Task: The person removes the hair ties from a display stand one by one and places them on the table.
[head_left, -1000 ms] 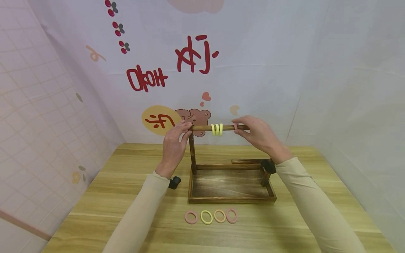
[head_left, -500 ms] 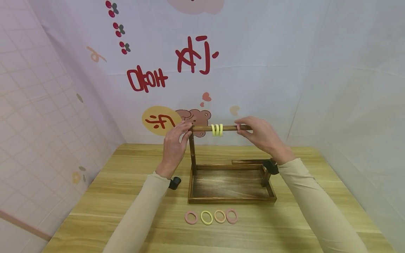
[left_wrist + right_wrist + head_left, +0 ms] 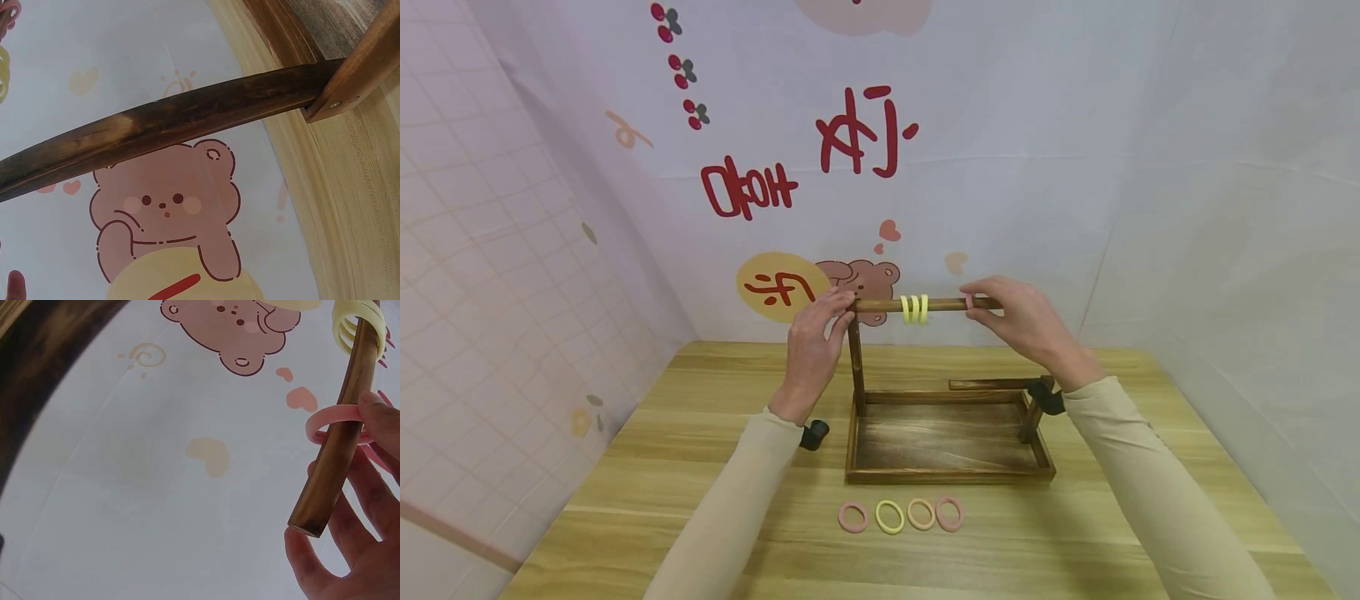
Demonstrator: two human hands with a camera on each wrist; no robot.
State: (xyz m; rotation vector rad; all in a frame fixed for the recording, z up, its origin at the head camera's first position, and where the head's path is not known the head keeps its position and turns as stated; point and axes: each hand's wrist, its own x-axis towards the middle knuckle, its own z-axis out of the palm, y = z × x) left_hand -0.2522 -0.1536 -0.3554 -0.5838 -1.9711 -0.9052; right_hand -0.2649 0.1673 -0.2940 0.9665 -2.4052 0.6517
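Observation:
A dark wooden rack [image 3: 951, 477] has a tall left post topped by a horizontal bar [image 3: 876, 305]. My left hand [image 3: 811, 343] holds the corner where post and bar meet. Around the middle of the bar hang three yellow rings [image 3: 915, 308]. Nearer the bar's free right end, a pink ring [image 3: 332, 415] encircles it. The thumb and fingers of my right hand [image 3: 1028, 323] pinch this ring; other fingers lie along the bar, one by its tip. In the left wrist view only a fingertip of my left hand shows.
In front of the rack, a pink ring [image 3: 853, 517], a yellow ring [image 3: 890, 517], an orange ring [image 3: 921, 513] and another pink ring [image 3: 950, 513] lie in a row. A lower wooden bar [image 3: 988, 384] extends from a short right post. Behind hangs a printed cloth [image 3: 1000, 167].
My right hand has slid slightly to the right along the bar with the pink ring, toward the free end. My left hand and the yellow rings stay in place.

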